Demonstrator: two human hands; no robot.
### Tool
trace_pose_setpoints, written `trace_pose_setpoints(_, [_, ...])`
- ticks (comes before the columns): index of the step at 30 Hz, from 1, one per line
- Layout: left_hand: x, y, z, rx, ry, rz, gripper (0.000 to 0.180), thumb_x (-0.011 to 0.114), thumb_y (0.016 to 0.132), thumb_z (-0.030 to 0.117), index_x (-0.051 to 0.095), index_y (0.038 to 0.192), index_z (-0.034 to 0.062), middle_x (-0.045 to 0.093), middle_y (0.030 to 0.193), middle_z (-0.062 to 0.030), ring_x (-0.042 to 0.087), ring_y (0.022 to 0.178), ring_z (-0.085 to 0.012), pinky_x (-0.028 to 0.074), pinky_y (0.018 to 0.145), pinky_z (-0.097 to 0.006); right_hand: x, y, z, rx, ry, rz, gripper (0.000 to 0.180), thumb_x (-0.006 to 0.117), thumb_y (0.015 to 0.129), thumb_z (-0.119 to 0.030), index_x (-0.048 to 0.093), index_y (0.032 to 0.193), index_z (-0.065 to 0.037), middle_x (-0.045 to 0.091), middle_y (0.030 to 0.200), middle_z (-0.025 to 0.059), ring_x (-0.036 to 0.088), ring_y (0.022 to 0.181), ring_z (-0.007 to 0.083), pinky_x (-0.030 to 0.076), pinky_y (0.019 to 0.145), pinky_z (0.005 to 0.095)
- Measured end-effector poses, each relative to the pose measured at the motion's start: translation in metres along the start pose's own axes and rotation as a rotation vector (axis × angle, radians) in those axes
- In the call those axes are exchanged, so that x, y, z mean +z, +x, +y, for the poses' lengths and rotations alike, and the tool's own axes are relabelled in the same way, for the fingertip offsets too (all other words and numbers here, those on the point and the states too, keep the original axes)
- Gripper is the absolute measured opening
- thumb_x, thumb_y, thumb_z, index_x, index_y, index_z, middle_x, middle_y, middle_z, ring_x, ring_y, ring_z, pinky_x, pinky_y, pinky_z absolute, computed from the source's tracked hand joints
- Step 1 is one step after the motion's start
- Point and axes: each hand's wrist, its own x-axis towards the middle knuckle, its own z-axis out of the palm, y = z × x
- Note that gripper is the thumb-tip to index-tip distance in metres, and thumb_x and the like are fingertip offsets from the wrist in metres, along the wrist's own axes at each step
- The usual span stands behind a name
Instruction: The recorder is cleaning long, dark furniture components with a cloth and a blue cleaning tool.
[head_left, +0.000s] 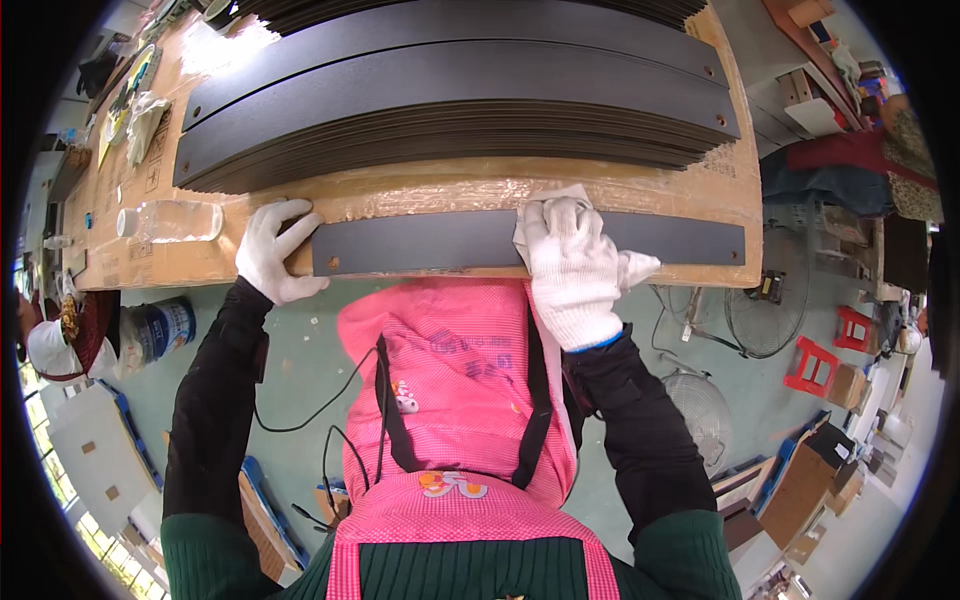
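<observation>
Brown cardboard covers the bench, which fills the upper part of a wide, rounded view of a workroom with a pale green floor. Along the bench's near edge, just in front of the wearer, lies one long, flat, dark grey board, running left to right, with a small hole near each end. Behind it, a little apart, sits a stack of similar dark boards. Both hands wear white knitted gloves. The left hand is at the board's left end, thumb and fingers spread apart in an open curve around that end, the thumb by the near corner and a finger by the far one; whether it presses on the board I cannot tell. The right hand is closed on a pale, crumpled cloth, holding it down on the board's top, right of the middle; its fingers are curled together. Left of the left hand, a clear plastic bottle lies on its side. Below the bench edge is the wearer's pink checked apron, with dark sleeves on either side. To the right, a fan and red stools stand on the floor.
</observation>
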Motion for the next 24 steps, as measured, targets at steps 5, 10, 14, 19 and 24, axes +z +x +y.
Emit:
trace_pose_setpoints(5, [-0.008, -0.016, -0.006, -0.030, 0.028, -0.041, 0.083, 0.089, 0.053, 0.040, 0.071, 0.128, 0.0105, 0.064, 0.133, -0.0143, 0.061, 0.119, -0.0415, 0.051, 0.102, -0.052, 0.069, 0.026, -0.042, 0.201, -2.211, -0.209, 0.038, 0.056, 0.098, -0.038, 0.068, 0.125, -0.014, 0.060, 0.109, 0.0055, 0.059, 0.105, 0.0253, 0.057, 0.089, 0.0444])
trace_pose_setpoints(10, [-0.003, -0.004, -0.002, -0.004, 0.012, -0.019, 0.084, 0.089, 0.054, 0.042, 0.070, 0.129, 0.0109, 0.064, 0.134, -0.0147, 0.061, 0.120, -0.0414, 0.051, 0.103, -0.051, 0.075, 0.018, -0.010, -0.067, -2.572, -0.249, 0.041, 0.061, 0.091, -0.050, 0.068, 0.109, -0.014, 0.063, 0.109, 0.0064, 0.064, 0.098, 0.0275, 0.054, 0.096, 0.0496])
trace_pose_setpoints(14, [0.000, -0.004, -0.005, -0.004, 0.021, -0.018, 0.084, 0.089, 0.054, 0.042, 0.071, 0.129, 0.0107, 0.064, 0.133, -0.0150, 0.061, 0.120, -0.0414, 0.050, 0.103, -0.052, 0.068, 0.021, -0.008, -0.006, -2.464, -0.174, 0.055, 0.063, 0.085, -0.068, 0.067, 0.085, -0.013, 0.066, 0.107, 0.0069, 0.063, 0.102, 0.0302, 0.049, 0.113, 0.0526])
trace_pose_setpoints(19, [-0.005, -0.009, -0.002, -0.022, 0.005, -0.026, 0.083, 0.088, 0.054, 0.045, 0.071, 0.127, 0.0097, 0.064, 0.131, -0.0156, 0.061, 0.119, -0.0420, 0.050, 0.104, -0.052, -0.006, 0.017, -0.122, 0.263, -2.605, -0.068, 0.019, 0.059, 0.100, -0.030, 0.067, 0.107, -0.013, 0.061, 0.110, 0.0113, 0.061, 0.111, 0.0325, 0.053, 0.106, 0.0541])
trace_pose_setpoints(24, [-0.003, -0.008, -0.004, 0.005, -0.001, -0.002, 0.083, 0.088, 0.053, 0.044, 0.071, 0.127, 0.0095, 0.064, 0.131, -0.0155, 0.061, 0.118, -0.0418, 0.050, 0.104, -0.053, -0.018, 0.036, -0.149, 0.382, -2.926, 0.237, 0.020, 0.057, 0.103, -0.021, 0.066, 0.120, -0.014, 0.062, 0.118, 0.0125, 0.067, 0.100, 0.0307, 0.060, 0.067, 0.0472])
